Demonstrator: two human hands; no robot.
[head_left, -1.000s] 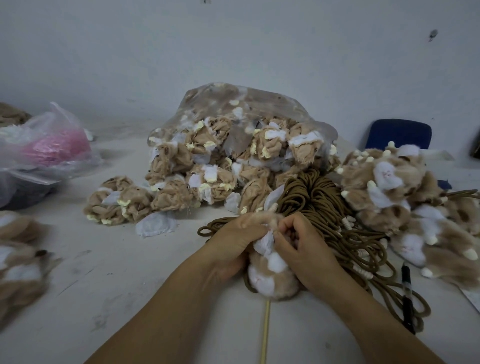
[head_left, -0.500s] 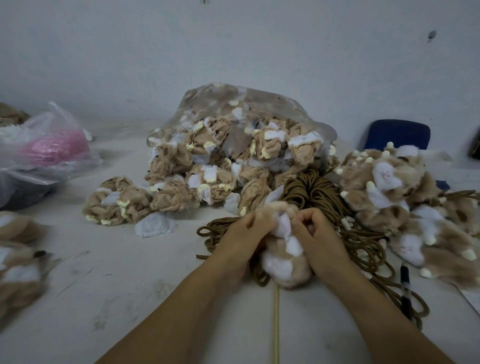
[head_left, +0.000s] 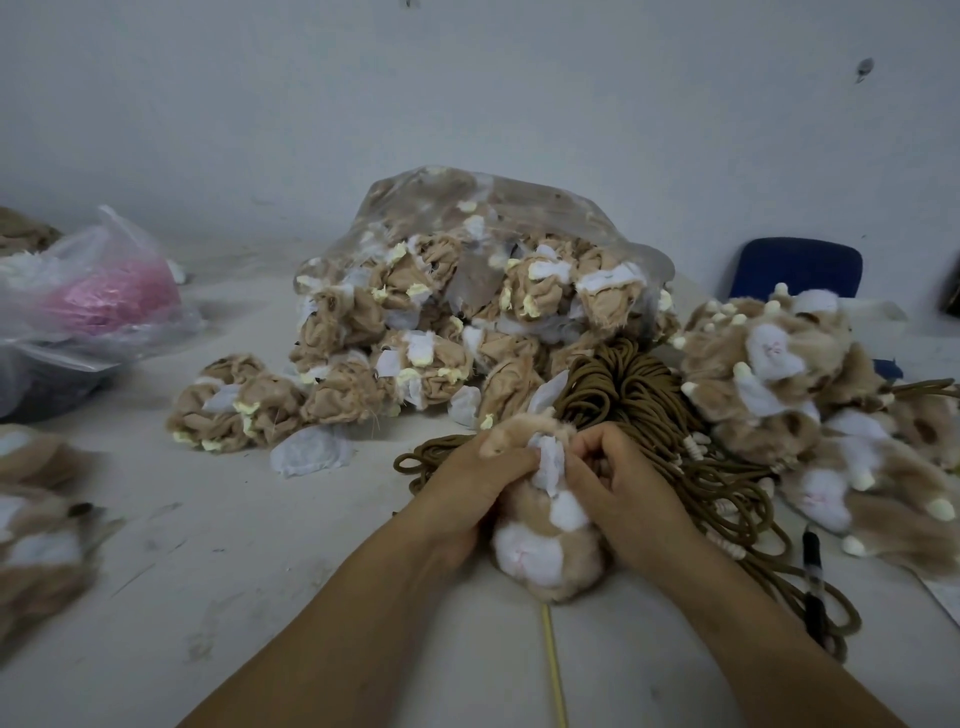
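Gripping a tan plush toy (head_left: 545, 558) from both sides, the left grip (head_left: 475, 491) and right grip (head_left: 626, 491) curl tight round it — fingers pinching its white fabric top — on the bench (head_left: 208, 571), just before the brown cord bundle (head_left: 623, 384).

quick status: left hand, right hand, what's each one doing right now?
Left hand: closed, gripping the upper part of the plush toy.
Right hand: closed, pinching the same plush toy from the other side.
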